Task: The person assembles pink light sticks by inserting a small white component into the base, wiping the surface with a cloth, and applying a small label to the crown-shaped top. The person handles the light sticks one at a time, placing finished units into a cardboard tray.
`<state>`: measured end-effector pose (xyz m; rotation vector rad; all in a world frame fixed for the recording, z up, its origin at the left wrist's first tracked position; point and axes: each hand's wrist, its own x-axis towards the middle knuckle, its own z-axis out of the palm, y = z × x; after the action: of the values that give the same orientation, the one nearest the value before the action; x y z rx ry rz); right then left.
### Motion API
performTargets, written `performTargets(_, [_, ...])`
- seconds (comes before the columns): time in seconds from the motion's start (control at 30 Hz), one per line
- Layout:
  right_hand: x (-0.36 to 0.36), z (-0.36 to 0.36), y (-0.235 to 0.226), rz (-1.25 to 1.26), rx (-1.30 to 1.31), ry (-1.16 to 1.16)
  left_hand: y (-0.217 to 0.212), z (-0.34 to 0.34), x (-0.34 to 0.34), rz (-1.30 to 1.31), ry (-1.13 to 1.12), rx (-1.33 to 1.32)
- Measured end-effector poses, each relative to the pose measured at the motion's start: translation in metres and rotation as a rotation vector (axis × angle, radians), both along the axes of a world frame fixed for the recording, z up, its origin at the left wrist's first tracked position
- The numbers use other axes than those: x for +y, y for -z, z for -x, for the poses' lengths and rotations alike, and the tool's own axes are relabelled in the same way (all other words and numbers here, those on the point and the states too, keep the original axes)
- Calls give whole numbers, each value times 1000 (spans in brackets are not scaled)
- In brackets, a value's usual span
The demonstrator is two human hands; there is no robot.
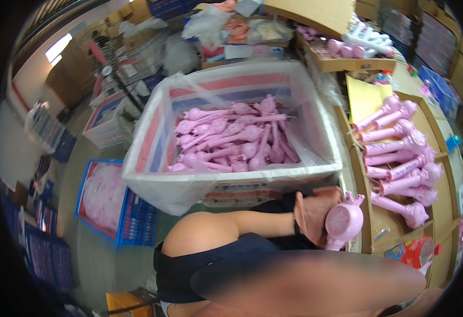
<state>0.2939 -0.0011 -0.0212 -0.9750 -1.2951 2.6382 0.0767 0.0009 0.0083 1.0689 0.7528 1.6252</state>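
My left hand (316, 215), in a dusty-pink glove, reaches across to the right, with its fingers wrapped behind a pink toy wand (344, 221). The wand stands roughly upright, showing a round, grille-like face and a small crown on top; its lower handle is cut off by the blurred patch. Just right of it, an open cardboard box (367, 211) holds several similar pink wands (400, 145) laid side by side. Beyond my arm is a large white bin (231, 182), lined with clear plastic and partly filled with a heap of pink wands (242, 132). My right hand does not show.
A blue crate (136, 216) with pink plastic film sits on the floor at left. A red-labelled bottle (419, 252) lies by the box's near end. Farther back, another carton (342, 63) holds pink and white parts. Bags and cartons crowd the far side.
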Motion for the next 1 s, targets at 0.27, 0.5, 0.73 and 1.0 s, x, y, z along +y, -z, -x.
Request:
performTargets(0.27, [3, 8, 66, 101, 74, -91, -30, 22, -1, 404, 295, -1022])
performTargets(0.5, [-3, 19, 17, -71, 15, -152, -46, 161, -56, 196, -155, 19])
performTargets(0.73, [37, 55, -47, -104, 274, -49, -4, 289, -150, 201, -176, -130])
performTargets(1.0, [178, 188, -90, -658, 292, 458, 25, 293, -184, 170, -380, -405])
